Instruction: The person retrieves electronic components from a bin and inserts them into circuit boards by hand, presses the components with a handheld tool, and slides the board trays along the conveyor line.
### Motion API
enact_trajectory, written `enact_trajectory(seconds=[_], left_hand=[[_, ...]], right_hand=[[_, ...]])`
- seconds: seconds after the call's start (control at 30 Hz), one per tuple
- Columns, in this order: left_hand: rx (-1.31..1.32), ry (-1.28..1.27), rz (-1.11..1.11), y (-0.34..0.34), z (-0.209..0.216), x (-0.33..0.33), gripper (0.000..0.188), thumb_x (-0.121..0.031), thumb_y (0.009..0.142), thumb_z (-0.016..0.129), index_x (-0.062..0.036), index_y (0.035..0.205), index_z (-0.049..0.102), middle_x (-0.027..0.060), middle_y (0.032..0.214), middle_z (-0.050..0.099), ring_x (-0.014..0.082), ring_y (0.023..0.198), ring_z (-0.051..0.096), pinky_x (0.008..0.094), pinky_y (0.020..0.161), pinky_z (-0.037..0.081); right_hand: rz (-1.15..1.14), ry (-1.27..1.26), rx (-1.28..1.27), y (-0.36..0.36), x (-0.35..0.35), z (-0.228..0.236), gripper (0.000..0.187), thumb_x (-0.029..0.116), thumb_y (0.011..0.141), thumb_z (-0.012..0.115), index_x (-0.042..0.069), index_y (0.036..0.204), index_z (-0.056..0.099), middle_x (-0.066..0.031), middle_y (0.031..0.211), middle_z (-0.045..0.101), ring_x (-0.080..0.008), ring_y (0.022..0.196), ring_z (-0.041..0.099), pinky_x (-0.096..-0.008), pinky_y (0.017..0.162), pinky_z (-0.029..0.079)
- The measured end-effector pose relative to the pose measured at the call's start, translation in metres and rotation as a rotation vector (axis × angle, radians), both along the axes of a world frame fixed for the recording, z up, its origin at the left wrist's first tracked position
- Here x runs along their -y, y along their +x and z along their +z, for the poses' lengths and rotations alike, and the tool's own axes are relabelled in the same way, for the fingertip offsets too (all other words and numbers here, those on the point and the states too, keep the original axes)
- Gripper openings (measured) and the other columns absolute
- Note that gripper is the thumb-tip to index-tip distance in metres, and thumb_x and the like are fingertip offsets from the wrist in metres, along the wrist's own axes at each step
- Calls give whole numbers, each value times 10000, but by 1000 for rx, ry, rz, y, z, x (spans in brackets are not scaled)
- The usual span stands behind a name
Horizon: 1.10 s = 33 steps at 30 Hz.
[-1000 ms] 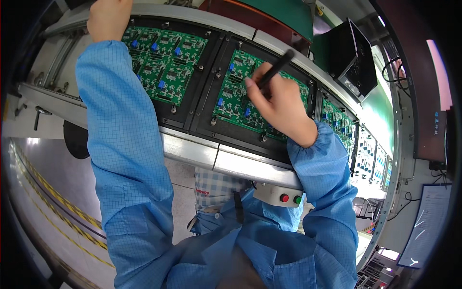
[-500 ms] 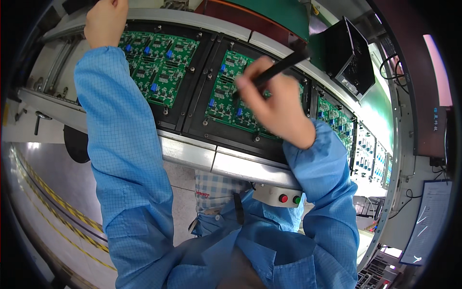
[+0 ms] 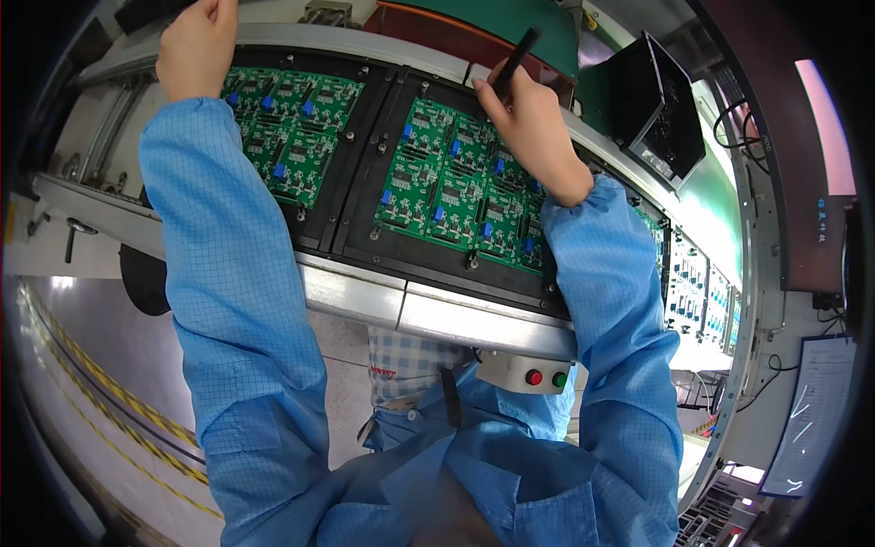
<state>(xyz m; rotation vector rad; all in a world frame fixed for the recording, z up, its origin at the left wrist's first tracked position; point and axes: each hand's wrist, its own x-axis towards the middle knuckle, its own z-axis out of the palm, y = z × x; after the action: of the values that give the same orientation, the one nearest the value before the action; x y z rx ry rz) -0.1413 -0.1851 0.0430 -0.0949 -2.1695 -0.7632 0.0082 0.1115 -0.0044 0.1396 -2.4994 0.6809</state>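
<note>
My right hand (image 3: 538, 118) is closed around a black pen-like tool (image 3: 521, 56), which slants up and away from me. It hovers at the far edge of a black frame (image 3: 351, 239) that carries a panel of green circuit boards (image 3: 460, 196) with blue components. The tool's lower end is hidden behind my fingers. At the far left, my left hand (image 3: 198, 50) has its fingers curled together, past the far edge of a second green board panel (image 3: 314, 146). What those fingers hold, if anything, cannot be made out.
The frames lie in a row between metal rails (image 3: 483, 324). More boards (image 3: 688, 273) continue at the right. A black box-shaped thing (image 3: 661, 109) stands beyond the far rail. A control box with a red and a green button (image 3: 533, 376) sits below the near rail.
My right hand has moved away from me, from over the middle of the board panel to its far edge, and the tool stands steeper. Both board panels have shifted slightly left.
</note>
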Motion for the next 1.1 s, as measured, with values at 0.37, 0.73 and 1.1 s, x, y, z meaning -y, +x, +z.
enact_trajectory(seconds=[0.37,0.73,1.1], left_hand=[[15,1,4,-2,-5,-2,495,-401,993,531,38,773,594,246,675,547,448,649,553,463,584,420],[-98,-16,-2,-6,-8,-4,488,-398,990,536,39,782,595,244,680,547,436,637,550,453,588,419],[-44,8,-2,-6,-12,-7,495,-397,988,537,42,765,593,239,661,547,430,618,544,460,576,411]], right_hand=[[121,-47,106,27,18,8,221,214,934,675,12,929,585,-95,680,633,-169,585,615,-308,537,466],[-39,-48,69,31,-4,-3,202,195,938,668,14,906,585,-87,644,597,-132,550,550,-282,515,417],[191,-3,112,39,24,-4,200,200,937,667,20,929,581,-77,629,599,-152,526,566,-290,506,433]])
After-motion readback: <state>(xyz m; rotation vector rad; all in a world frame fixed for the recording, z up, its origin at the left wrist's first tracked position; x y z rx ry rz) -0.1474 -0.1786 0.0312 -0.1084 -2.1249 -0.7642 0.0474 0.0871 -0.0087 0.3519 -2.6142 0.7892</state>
